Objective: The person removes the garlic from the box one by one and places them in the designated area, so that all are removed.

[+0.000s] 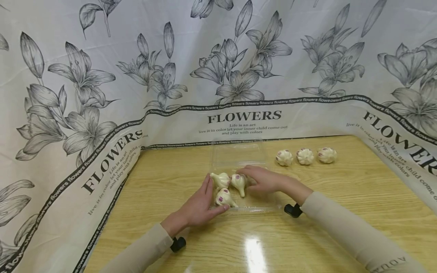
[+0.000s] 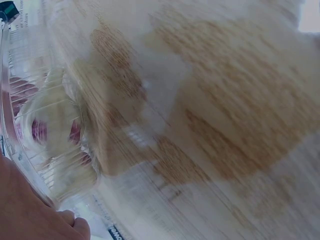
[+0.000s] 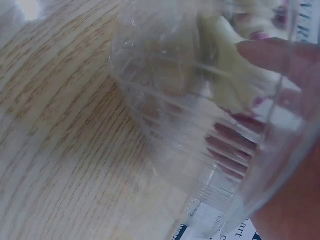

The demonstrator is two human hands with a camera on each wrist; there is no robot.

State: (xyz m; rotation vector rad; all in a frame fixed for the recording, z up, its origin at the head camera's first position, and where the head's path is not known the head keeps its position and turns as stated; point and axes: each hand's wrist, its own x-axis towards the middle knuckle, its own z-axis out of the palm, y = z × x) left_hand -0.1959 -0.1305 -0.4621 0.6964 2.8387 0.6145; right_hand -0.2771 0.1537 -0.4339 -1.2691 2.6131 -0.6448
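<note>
Three garlic bulbs lie together in the left half of a clear plastic clamshell box point(image 1: 256, 207): one at the back left point(image 1: 221, 180), one at the front point(image 1: 224, 198), and one to the right point(image 1: 239, 183). My right hand point(image 1: 261, 179) reaches inside and holds the right-hand garlic bulb point(image 3: 235, 75), thumb on one side and fingers behind it. At the box's left side rests my left hand point(image 1: 196, 207), its fingers along the wall and its thumb stretched across the front edge. Through the ribbed wall, the left wrist view shows a garlic bulb point(image 2: 52, 122).
Three more garlic bulbs stand in a row on the wooden table point(image 1: 164, 167) at the back right: left point(image 1: 284, 157), middle point(image 1: 305, 156), right point(image 1: 327, 155). The box's clear lid point(image 1: 239, 153) lies open toward the back. A flower-printed cloth point(image 1: 177, 125) borders the table behind and at both sides.
</note>
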